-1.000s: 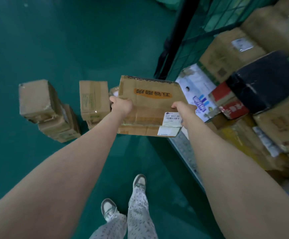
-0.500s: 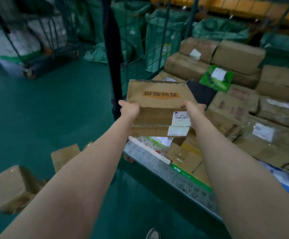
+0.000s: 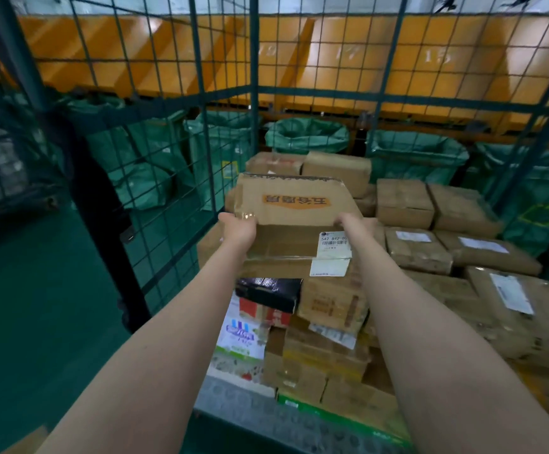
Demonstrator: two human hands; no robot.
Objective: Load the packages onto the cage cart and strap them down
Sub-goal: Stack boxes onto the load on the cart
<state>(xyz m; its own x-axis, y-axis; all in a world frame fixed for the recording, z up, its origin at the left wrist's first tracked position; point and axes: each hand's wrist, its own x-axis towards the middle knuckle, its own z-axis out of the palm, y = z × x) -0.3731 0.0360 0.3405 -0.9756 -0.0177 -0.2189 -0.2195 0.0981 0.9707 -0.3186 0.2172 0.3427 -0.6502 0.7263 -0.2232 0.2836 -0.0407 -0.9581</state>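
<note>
Nearest, below the forearms, lies the cage cart [image 3: 250,411] with its studded floor. The left hand [image 3: 238,229] and right hand [image 3: 353,224] each grip a side edge of one flat cardboard box [image 3: 293,221] — held above the stacked packages [image 3: 332,303]. Beyond the hands — more parcels [image 3: 404,204], the mesh wall [image 3: 201,126], green sacks [image 3: 306,136].

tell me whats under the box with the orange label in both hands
Below the held box, gripped by the left hand and right hand, a black box and a taped brown carton show on the stack. Whatever lies further back beneath it is covered.
</note>
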